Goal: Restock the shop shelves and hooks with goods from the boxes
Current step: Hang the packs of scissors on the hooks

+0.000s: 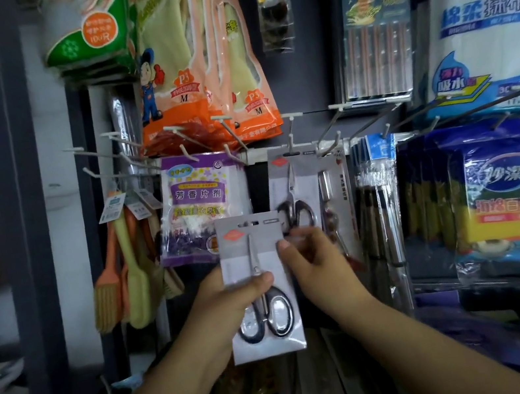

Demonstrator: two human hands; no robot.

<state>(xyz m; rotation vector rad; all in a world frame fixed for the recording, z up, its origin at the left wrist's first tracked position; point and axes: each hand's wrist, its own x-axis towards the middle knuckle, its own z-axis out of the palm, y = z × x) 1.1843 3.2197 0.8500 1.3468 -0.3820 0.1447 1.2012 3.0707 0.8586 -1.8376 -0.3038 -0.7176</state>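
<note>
Pinching the carded scissors (259, 287) upright between left hand (232, 302) and right hand (315, 263), just below the hook (291, 144) holding a matching pack (293, 198), the person should lift and thread the card's slot squarely onto that peg.

Orange glove packs (175, 86) read "P3" and "M"; the sponge pack (509, 198) reads "2片".

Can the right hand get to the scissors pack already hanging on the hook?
Probably yes: the right hand sits just below the hanging grey-carded scissors pack, nothing between them, though it pinches the held grey scissors card.
</note>
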